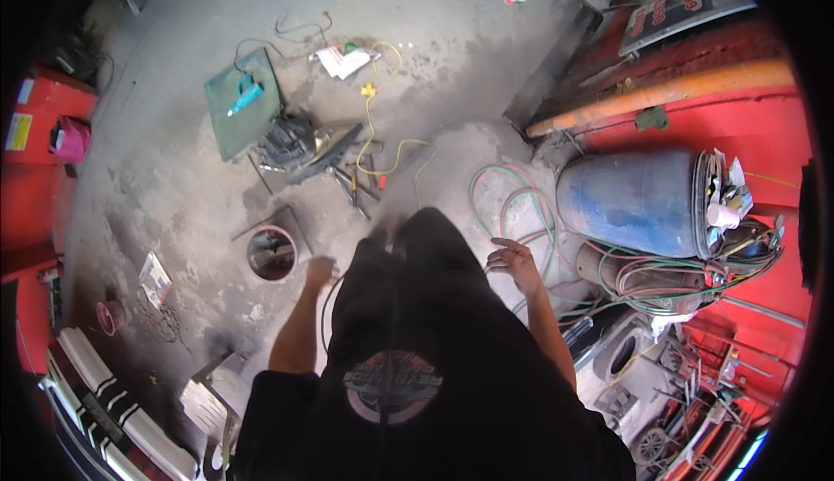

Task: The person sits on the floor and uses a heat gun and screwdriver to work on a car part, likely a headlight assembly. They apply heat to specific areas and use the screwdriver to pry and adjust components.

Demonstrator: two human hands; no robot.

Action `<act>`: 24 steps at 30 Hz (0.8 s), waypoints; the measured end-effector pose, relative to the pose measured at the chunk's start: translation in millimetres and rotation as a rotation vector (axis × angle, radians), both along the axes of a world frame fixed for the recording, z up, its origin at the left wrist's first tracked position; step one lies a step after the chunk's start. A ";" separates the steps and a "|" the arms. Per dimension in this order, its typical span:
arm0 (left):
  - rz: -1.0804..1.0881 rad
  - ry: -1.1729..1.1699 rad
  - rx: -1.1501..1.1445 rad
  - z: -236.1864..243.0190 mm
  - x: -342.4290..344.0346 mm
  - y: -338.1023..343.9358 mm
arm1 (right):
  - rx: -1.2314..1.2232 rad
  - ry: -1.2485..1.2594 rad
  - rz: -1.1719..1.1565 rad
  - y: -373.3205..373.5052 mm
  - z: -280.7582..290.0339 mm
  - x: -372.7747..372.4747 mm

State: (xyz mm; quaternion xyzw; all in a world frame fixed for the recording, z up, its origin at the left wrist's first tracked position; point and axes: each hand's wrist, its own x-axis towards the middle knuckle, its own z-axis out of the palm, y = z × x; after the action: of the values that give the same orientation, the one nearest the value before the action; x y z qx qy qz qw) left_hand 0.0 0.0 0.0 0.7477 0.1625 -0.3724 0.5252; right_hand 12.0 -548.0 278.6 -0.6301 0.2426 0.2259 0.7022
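Observation:
My left hand [321,271] is left of my body, smeared by motion and looking closed. A thin dark cable [326,314] curves down from it beside my dark clothing. On the other side, my right hand [514,261] hangs with the index finger stretched and the other fingers curled; what they pinch, if anything, is too small to make out. Ahead on the floor lie a car headlight [326,153] and several hand tools [352,190]. A teal heat gun [246,96] rests on a green board [228,129]. Near my left hand stands a round bucket [294,236] with things inside.
A blue barrel [630,203] full of rubbish lies to the right, with green and red hoses [546,212] coiled beside it. A yellow cord [369,129] crosses the floor ahead. White striped car panels [130,411] lean at lower left; a tyre [624,352] sits at lower right.

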 end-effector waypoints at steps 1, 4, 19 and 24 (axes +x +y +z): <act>0.173 0.088 -0.091 11.3 19.0 -8.4 | 0.013 0.017 0.016 2.0 6.4 -4.1; 0.371 0.227 -0.204 65.8 80.0 -37.6 | -0.013 0.075 -0.045 -13.5 8.8 8.7; 0.643 0.380 -0.024 15.9 153.8 -146.4 | -0.332 0.095 0.251 -210.3 -95.5 199.4; 0.492 0.154 -0.077 101.2 257.8 -268.6 | -0.399 0.591 0.201 -364.8 -142.7 215.4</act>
State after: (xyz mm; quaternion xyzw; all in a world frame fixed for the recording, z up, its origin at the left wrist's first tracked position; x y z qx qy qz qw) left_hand 257.8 -268.6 101.2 0.6345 0.3646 -0.2950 0.6144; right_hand 227.4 -912.8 135.9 -0.6829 0.4111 0.4141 0.4395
